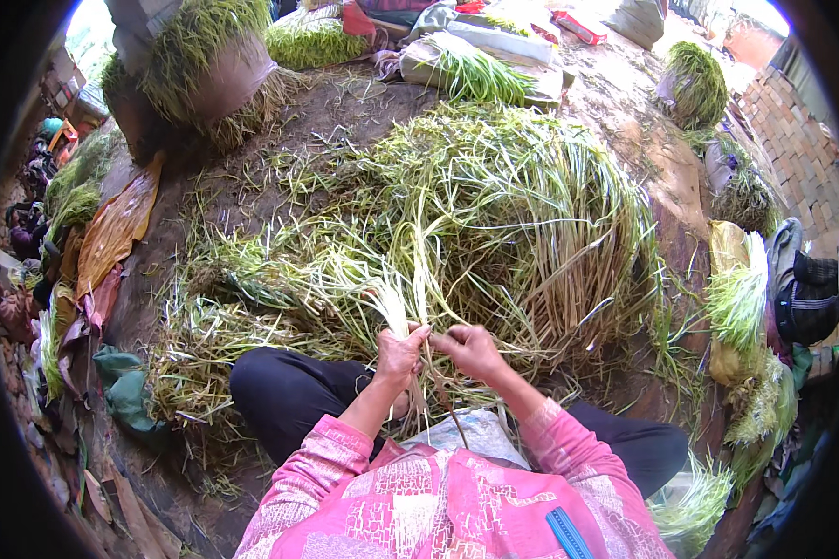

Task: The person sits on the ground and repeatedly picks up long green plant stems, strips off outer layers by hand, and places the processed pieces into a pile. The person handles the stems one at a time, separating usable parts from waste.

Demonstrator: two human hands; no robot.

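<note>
In front of my crossed legs, my left hand (400,358) is closed around a small bunch of pale green stalks (391,307), whose ends hang below the fist. Close beside it on the right, my right hand (470,349) has its fingers bent at a few long strands rising from the bunch; its fingertips pinch near a stalk. A large heap of long green and straw-coloured stalks (489,209) spreads just beyond both hands. Brownish stems stand bent over at the heap's right side (573,279). A whitish woven sack (472,433) lies on my lap.
Bundled greens (482,73) lie on sacks beyond the heap. A large wrapped bundle (217,63) stands at upper left, near an orange plastic sheet (119,230) and a green cloth (126,388). More bundles (737,300) line the right side, by a brick surface (793,154).
</note>
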